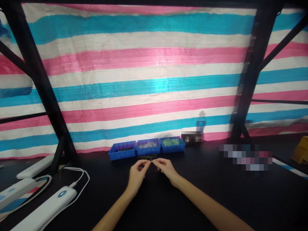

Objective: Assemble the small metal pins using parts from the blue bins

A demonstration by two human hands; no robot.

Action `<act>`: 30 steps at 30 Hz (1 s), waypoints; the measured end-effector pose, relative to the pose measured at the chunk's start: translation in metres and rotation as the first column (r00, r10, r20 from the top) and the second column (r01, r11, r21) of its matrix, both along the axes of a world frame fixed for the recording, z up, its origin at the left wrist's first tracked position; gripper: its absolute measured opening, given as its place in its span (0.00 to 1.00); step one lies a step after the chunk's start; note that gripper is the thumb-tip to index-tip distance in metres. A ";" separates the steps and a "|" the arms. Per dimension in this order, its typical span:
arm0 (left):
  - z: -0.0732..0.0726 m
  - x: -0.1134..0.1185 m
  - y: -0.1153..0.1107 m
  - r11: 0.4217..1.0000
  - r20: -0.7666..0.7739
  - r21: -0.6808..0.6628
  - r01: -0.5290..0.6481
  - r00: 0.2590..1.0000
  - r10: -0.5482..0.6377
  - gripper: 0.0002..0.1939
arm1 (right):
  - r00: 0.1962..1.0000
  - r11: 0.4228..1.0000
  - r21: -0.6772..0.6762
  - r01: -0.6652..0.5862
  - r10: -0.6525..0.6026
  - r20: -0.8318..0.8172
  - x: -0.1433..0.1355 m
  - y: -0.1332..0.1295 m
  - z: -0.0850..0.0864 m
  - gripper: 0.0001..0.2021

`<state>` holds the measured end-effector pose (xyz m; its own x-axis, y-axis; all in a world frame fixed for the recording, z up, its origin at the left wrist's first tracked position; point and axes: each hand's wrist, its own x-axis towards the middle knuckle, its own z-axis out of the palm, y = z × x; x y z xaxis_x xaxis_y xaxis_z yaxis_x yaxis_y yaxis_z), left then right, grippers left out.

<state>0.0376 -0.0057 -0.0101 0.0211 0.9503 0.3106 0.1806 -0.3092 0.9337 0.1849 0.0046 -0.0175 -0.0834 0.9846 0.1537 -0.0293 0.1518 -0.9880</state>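
My left hand (139, 171) and my right hand (167, 168) meet over the black table, thumb and fingertips pinched together on each. Whatever small piece lies between their fingertips is too tiny to make out. Just beyond the fingers is a small heap of thin, dark and brassy, stick-like pieces (147, 157). Behind it stand three blue bins in a row: the left bin (122, 156) holds dark thin pieces, the middle bin (148, 152) whitish clear pieces, the right bin (173, 148) green-tinted, plastic-looking pieces.
White power strips (45, 208) with white cables (88, 179) lie on the left of the black table (154, 205). Black frame posts (43, 77) rise at both sides before a striped sheet (149, 73). A yellow object (300, 150) sits far right, and blurred-out patches cover items there.
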 end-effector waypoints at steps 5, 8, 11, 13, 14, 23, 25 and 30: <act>-0.005 0.003 -0.003 0.993 -0.124 -0.031 0.116 0.985 -0.119 0.19 | 1.000 1.000 0.012 -0.007 0.007 -0.024 0.001 0.000 0.004 0.17; -0.009 0.004 -0.003 0.990 -0.165 -0.026 0.141 0.976 -0.143 0.18 | 0.999 0.999 0.017 -0.034 0.035 -0.036 0.000 -0.001 0.005 0.17; -0.008 0.002 -0.001 0.990 -0.152 -0.013 0.137 0.979 -0.137 0.18 | 0.999 1.000 -0.010 -0.021 0.020 -0.048 0.000 0.000 0.005 0.18; -0.006 0.000 0.001 0.993 -0.115 -0.018 0.114 0.987 -0.115 0.18 | 0.999 1.000 -0.018 -0.004 0.004 -0.052 0.000 0.000 0.005 0.18; -0.004 -0.001 0.002 0.995 -0.088 -0.029 0.092 0.992 -0.094 0.18 | 0.999 1.000 -0.015 0.003 -0.004 -0.053 0.000 0.000 0.005 0.18; 0.004 -0.004 0.003 0.992 0.047 -0.126 0.020 0.999 -0.014 0.22 | 0.996 0.994 0.070 -0.081 0.084 -0.037 -0.001 -0.002 -0.002 0.15; 0.001 -0.004 0.004 0.993 0.053 -0.112 0.025 0.998 -0.019 0.22 | 0.997 0.997 0.065 -0.045 0.050 -0.064 0.000 -0.003 -0.001 0.15; -0.006 -0.002 0.006 0.995 0.048 -0.085 0.054 0.998 -0.050 0.22 | 0.999 0.997 0.059 -0.048 0.049 -0.008 0.000 -0.004 -0.001 0.15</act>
<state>0.0358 -0.0001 -0.0158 0.0585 0.9715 0.2297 0.1231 -0.2354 0.9641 0.1852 0.0008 -0.0183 -0.1290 0.9687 0.2123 -0.0476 0.2078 -0.9770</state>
